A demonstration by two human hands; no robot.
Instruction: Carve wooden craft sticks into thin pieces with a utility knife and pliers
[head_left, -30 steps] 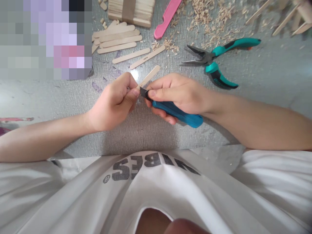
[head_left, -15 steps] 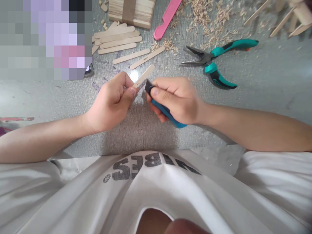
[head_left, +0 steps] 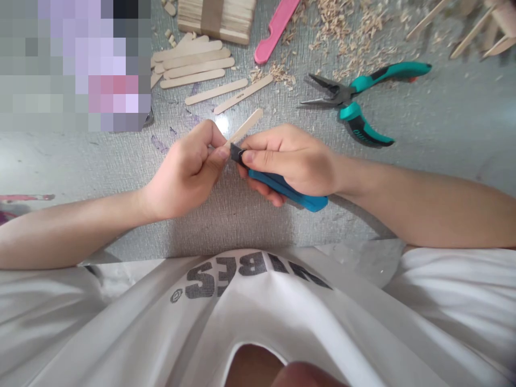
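Between thumb and fingers, my left hand [head_left: 187,169] pinches a wooden craft stick [head_left: 246,126] that slants up to the right. My right hand [head_left: 292,161] is closed around a blue utility knife [head_left: 288,189], its dark blade end at the stick close to my left thumb. Whether the edge bites into the wood cannot be made out. Just beyond the hands lie a craft stick with a small slot [head_left: 243,94] and a plain craft stick [head_left: 216,92].
Long-nose pliers [head_left: 346,99] with teal handles lie spread open at right. Wood shavings [head_left: 346,32], a pink handle-like piece [head_left: 276,32], loose craft sticks [head_left: 197,63] and a banded stick bundle [head_left: 234,24] are farther back. A wooden construction [head_left: 484,32] stands at the far right corner.
My right hand has brought the knife's blade end left and slightly down, against the stick near my left thumb. The stick's free end has shifted a little right.
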